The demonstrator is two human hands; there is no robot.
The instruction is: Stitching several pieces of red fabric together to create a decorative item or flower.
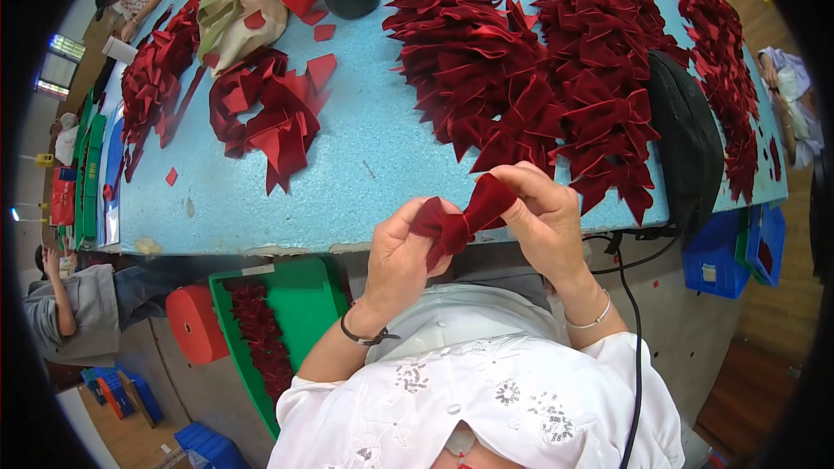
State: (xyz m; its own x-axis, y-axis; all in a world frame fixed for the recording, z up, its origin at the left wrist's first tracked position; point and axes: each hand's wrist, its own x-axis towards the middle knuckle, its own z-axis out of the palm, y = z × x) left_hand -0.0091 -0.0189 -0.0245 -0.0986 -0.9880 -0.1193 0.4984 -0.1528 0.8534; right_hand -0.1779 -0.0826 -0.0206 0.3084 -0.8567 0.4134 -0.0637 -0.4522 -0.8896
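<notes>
Both of my hands hold one dark red velvet bow just in front of the near edge of the blue table. My left hand pinches its left loop and knot. My right hand grips its right loop, fingers curled over the top. Right behind my hands lies a big heap of finished red bows, spread over the middle and right of the table.
A smaller pile of red ribbon pieces lies at the table's left, with a beige bag behind it. A black round object stands at the right edge. A green tray of red trim and a red roll sit below. Other people work nearby.
</notes>
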